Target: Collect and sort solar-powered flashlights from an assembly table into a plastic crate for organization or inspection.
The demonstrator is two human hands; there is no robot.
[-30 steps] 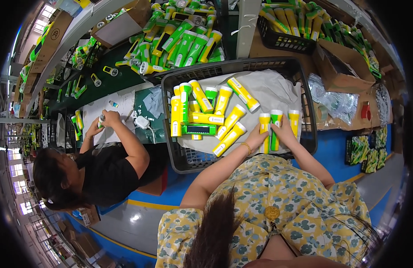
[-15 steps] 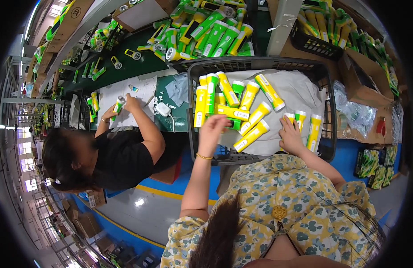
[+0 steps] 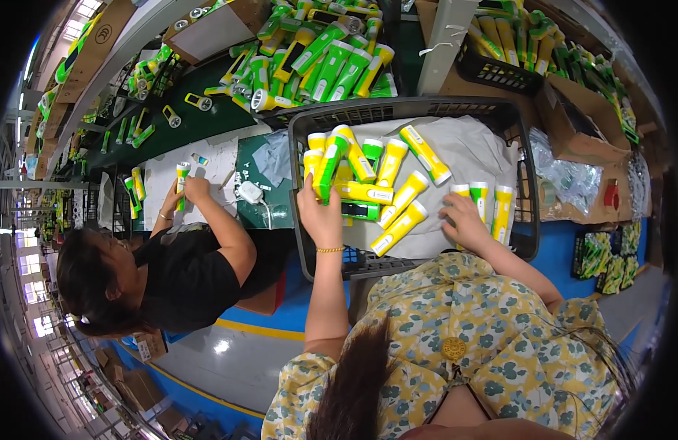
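My left hand (image 3: 321, 216) is closed round the lower end of a green-and-yellow flashlight (image 3: 333, 163), tilted over the other flashlights at the left side of a black plastic crate (image 3: 526, 191). Beneath and beside it lie several yellow flashlights (image 3: 401, 199) and a green one (image 3: 361, 210). At the crate's right side, my right hand (image 3: 465, 222) is open, fingers apart, at the lower part of a yellow flashlight (image 3: 460, 189). A green flashlight (image 3: 478, 199) and another yellow flashlight (image 3: 502, 213) lie alongside. Whether the right fingertips touch one cannot be made out.
Whitish sheeting (image 3: 471, 147) lines the crate. Beyond it is a heap of flashlights (image 3: 339, 70). To the left a co-worker (image 3: 189, 279) holds a flashlight (image 3: 182, 176) over white paper. A cardboard box (image 3: 584, 125) and clear plastic bags (image 3: 559, 172) are at the right.
My left hand has moved down onto the green-and-yellow flashlight, gripped it and tilted it. My right hand has drawn slightly back from the yellow flashlight. The co-worker's flashlight has turned more upright.
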